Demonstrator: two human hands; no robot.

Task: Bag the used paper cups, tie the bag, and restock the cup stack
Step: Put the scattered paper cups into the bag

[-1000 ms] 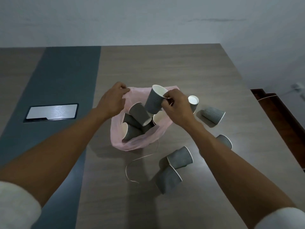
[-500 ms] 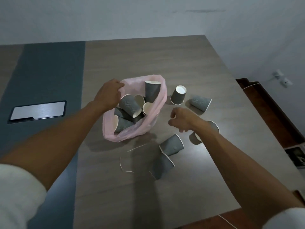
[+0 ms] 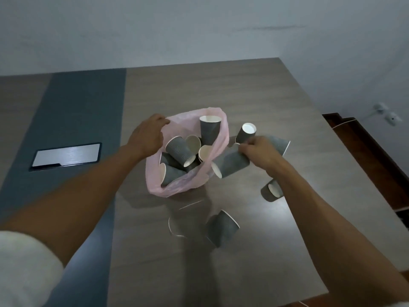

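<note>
Currently: left hand (image 3: 147, 138) pinches bag (image 3: 177, 187) rim; right hand (image 3: 259, 151) grips cup (image 3: 230, 166) beside the bag.

Table (image 3: 254, 96): grey wood-grain top w/ a dark blue-grey strip (image 3: 84, 103) running along its left part. Metal cover plate (image 3: 66, 155) set flush in the strip. Pink plastic bag (image 3: 177, 187) sits near table centre, mouth open. Grey paper cups on the top: one upright (image 3: 245, 134) just right of bag, one on its side (image 3: 280, 144) beyond it, one tipped (image 3: 271, 191) at right, one on its side (image 3: 222, 227) nearer front. Thin white string (image 3: 171, 227) lies below bag, left of front cup.
</note>
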